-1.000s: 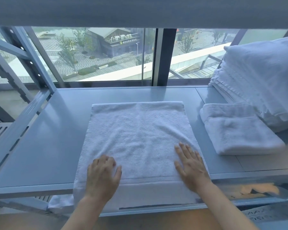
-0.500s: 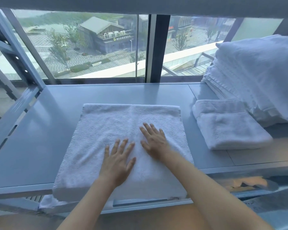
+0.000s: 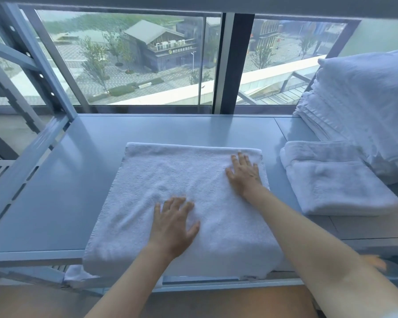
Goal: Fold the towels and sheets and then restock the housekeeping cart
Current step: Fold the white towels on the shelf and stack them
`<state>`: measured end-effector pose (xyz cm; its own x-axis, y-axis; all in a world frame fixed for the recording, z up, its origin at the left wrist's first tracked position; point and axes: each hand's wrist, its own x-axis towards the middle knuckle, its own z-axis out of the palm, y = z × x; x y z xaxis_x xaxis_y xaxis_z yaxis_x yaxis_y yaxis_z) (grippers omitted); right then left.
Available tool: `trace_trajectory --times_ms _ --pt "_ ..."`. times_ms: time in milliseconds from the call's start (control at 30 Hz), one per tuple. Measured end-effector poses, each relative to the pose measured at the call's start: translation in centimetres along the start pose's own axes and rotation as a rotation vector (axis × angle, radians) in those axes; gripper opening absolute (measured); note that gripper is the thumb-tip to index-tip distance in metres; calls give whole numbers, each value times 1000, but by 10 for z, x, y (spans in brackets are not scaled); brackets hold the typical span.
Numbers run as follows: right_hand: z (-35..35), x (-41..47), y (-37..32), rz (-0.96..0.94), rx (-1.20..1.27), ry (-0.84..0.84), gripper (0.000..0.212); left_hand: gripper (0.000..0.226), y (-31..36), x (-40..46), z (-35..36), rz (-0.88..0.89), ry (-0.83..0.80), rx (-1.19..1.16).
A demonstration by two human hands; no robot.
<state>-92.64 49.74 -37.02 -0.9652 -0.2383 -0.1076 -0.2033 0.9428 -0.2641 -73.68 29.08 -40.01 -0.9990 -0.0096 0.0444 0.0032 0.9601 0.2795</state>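
A white towel [image 3: 166, 180] lies spread flat on the grey metal shelf [image 3: 55, 191], its near edge hanging over the shelf's front. My left hand [image 3: 174, 223] presses flat on the towel near its middle, fingers straight and spread. My right hand [image 3: 245, 174] lies flat farther away, close to the towel's far right corner, fingers straight. Neither hand grips the cloth.
A folded white towel [image 3: 336, 187] sits on the shelf to the right. Behind it rises a tall stack of folded white linen [image 3: 363, 115]. Slanted shelf-frame posts [image 3: 44, 72] stand at the left. A large window [image 3: 147, 60] runs behind the shelf.
Both hands have slid away from me over the towel, smoothing it. My right hand went from the near right part, across the middle, to the far right corner. My left hand moved up toward the middle.
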Motion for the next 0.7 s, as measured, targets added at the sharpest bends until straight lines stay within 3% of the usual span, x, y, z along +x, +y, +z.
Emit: trace_trajectory --times_ms 133,333,700 --pt "39 -34 -20 -195 42 -16 64 35 4 32 -9 56 156 32" --pt "55 -45 -11 -223 -23 33 66 65 -42 108 -16 43 -172 90" --pt "55 -46 -9 -249 -16 41 65 69 -149 133 -50 -412 -100 96"
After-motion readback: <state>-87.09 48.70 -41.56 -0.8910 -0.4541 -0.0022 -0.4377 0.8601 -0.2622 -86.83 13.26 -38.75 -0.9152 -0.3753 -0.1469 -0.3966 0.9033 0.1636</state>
